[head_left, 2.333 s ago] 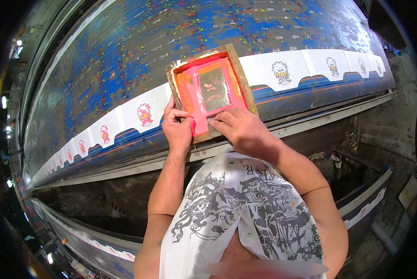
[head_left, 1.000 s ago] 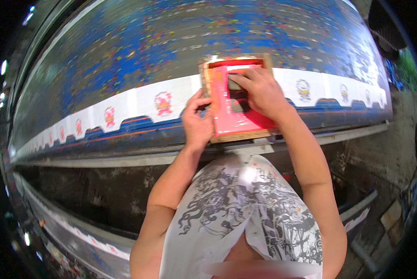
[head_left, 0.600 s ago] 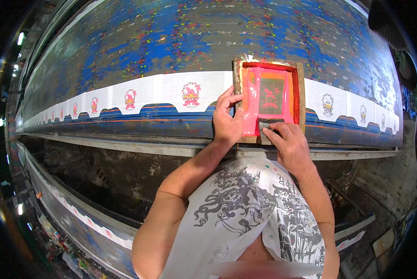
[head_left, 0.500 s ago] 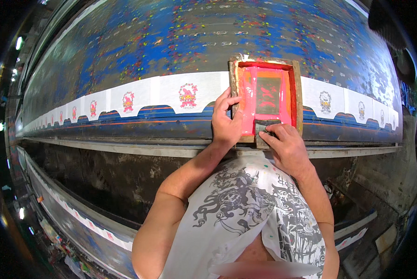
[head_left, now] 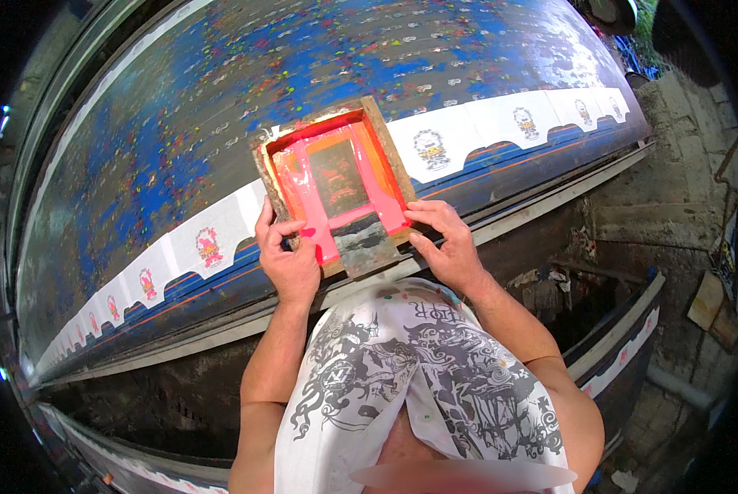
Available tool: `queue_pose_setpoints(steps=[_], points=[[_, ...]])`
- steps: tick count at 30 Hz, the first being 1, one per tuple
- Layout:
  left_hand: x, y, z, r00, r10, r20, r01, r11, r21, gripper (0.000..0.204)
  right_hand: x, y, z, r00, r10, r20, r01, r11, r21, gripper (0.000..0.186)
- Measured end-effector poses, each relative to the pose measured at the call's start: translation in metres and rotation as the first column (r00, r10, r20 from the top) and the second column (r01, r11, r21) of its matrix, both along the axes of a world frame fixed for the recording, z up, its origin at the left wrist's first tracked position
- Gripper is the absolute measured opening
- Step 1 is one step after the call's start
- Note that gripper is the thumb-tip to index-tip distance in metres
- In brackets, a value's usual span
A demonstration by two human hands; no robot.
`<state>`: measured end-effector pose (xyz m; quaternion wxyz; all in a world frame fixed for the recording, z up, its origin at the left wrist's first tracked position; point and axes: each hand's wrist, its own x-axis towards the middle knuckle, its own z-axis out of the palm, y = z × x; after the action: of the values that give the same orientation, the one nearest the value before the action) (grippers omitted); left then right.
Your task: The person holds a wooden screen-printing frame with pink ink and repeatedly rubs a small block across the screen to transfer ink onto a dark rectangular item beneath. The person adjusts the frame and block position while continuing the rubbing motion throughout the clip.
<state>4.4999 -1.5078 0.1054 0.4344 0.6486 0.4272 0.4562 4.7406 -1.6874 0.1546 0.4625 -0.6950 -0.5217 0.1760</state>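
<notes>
A wooden screen-printing frame (head_left: 390,152) lies across the row of white pieces, its inside smeared with wet pink ink (head_left: 305,169) around a dark mesh window (head_left: 338,177). My left hand (head_left: 291,267) grips the left side near the close corner, thumb over the inner edge. At the opposite close corner, my right hand (head_left: 453,251) is closed on the right rail. Between the hands, a flat grey squeegee (head_left: 367,247) rests at the near end of the frame, untouched by either hand. Whether the frame is lifted off the table cannot be told.
Along the long paint-stained table (head_left: 221,107) runs a row of white pieces with scalloped edges. Those on the left, such as one printed piece (head_left: 207,245), carry pink in their design; a right-hand piece (head_left: 432,146) shows grey and yellow. A rail (head_left: 534,216) edges the table.
My right hand has let go of the squeegee and taken hold of the frame's right side. The view has turned, so the table and frame now appear slanted.
</notes>
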Motion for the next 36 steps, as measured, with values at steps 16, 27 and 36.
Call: queue_pose_setpoints(steps=[16,27,36], points=[[0.165,-0.056,-0.014,0.995,-0.009,0.098,0.026,0.984,-0.176,0.019,0.159,-0.062,0.026,0.953,0.122,0.278,-0.160,0.980,0.117,0.040],[0.166,-0.059,-0.015,0.988,-0.016,0.156,0.051,0.974,-0.222,0.019,0.149,-0.033,0.040,0.790,0.433,0.434,-0.468,0.883,-0.029,0.045],[0.167,-0.061,-0.016,0.986,-0.033,0.165,0.067,0.976,-0.206,0.018,0.152,-0.003,0.053,0.763,0.491,0.420,-0.484,0.865,-0.133,0.046]])
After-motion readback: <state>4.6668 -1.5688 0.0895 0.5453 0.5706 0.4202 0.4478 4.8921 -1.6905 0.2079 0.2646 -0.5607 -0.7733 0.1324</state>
